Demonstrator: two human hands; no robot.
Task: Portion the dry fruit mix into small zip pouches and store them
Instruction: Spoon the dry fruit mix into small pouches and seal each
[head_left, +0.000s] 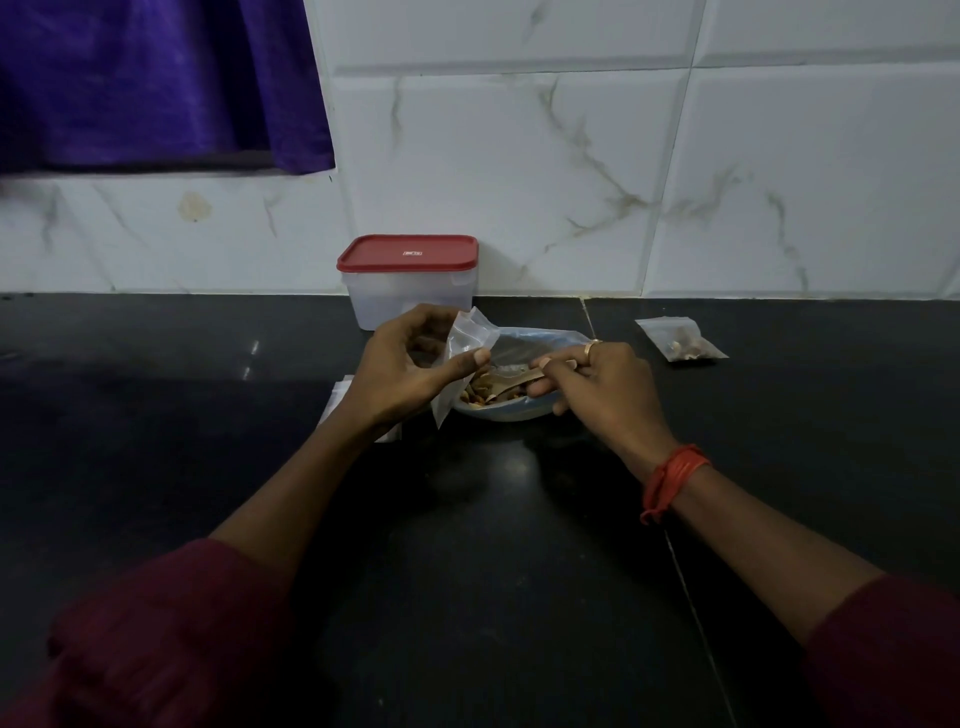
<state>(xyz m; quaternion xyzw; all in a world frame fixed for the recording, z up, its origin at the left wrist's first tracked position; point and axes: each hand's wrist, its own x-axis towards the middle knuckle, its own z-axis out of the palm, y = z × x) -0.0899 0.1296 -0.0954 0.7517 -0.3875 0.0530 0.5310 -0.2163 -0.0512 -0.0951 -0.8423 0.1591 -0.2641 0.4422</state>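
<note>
Dark tabletop (171, 415), white tiled wall behind. Clock centred on the bowl.

- **At 9:** a small stack of spare pouches (336, 397) lies partly under the left wrist.
- **Also at 9:** left hand (410, 364), fingers curled, thumb pinching an empty zip pouch (465, 353) held upright by the bowl's rim.
- **At 11:** clear container (410, 304) w/ red lid on, against the wall.
- **Centre:** pale blue bowl (501, 414) holding the dry fruit mix (480, 393).
- **At 3:** right hand (597, 384), fingers closed round what looks like a spoon (514, 375) dipped in the mix.
- **At 2:** one filled pouch (680, 340) lies flat, well apart.

Risk: the pouch mouth looks narrow & floppy, so a heaped spoonful could spill nuts onto the tabletop.

Writing: small white logo on the lid, too small to read; nothing else legible.
</note>
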